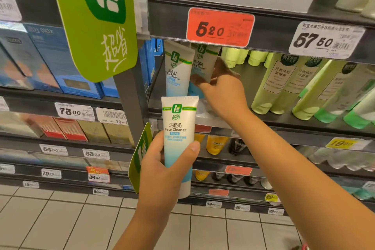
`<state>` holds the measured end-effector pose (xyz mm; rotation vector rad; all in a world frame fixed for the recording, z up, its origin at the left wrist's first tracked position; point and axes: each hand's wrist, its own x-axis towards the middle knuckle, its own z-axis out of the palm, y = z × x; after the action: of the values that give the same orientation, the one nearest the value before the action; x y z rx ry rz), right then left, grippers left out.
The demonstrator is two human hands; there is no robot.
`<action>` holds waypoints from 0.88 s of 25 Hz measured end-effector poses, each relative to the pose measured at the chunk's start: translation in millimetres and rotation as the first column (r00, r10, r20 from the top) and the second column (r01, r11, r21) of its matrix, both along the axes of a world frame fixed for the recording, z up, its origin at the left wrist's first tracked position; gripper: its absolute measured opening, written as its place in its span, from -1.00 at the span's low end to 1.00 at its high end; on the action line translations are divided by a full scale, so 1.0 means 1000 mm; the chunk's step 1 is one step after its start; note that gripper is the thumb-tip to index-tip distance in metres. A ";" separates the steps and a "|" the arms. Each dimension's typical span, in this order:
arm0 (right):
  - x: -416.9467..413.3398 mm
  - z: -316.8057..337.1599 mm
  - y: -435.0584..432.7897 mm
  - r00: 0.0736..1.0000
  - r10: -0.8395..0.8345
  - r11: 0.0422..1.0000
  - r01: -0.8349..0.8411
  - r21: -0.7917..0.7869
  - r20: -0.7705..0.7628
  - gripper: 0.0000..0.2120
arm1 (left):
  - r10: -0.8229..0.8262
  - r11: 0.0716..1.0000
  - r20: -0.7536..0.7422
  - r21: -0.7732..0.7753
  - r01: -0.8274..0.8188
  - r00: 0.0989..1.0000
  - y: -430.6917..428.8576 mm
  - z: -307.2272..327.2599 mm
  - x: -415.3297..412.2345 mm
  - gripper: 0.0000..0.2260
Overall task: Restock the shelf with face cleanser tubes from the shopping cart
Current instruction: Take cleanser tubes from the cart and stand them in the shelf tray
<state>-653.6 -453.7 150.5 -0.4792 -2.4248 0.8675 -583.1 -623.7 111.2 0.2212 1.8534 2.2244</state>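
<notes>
My left hand grips a white and blue face cleanser tube, cap down, in front of the shelf. My right hand reaches into the dark shelf under the red 5.20 price tag and pinches a second face cleanser tube near its lower part. A third tube stands just left of it on the shelf, leaning slightly. The shopping cart is out of view except perhaps a dark bit at the bottom right corner.
Pale green bottles lean on the same shelf to the right. A large green hanging sign juts out at the left upright. Blue boxes fill the left shelving. Lower shelves hold yellow and dark tubes. Tiled floor lies below.
</notes>
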 end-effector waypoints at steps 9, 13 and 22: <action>0.005 -0.006 -0.003 0.996 -0.031 0.996 0.024 -0.085 -0.086 -0.71 | 0.031 0.997 -0.046 0.078 -0.027 0.998 0.011 0.002 -0.004 -0.48; 0.013 -0.002 -0.003 1.000 -0.006 0.998 0.006 -0.068 0.004 -0.74 | -0.014 0.998 -0.100 0.064 0.021 0.995 0.018 0.007 -0.004 -0.48; 0.110 -0.011 -0.023 0.904 0.425 0.852 -0.418 -0.317 -0.050 -0.60 | -0.092 0.986 -0.206 0.116 0.118 0.974 0.026 0.029 -0.022 -0.49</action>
<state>-543.2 -476.8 139.4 -0.0569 -2.4560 1.4662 -604.7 -597.7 140.6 0.5727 1.7478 2.3222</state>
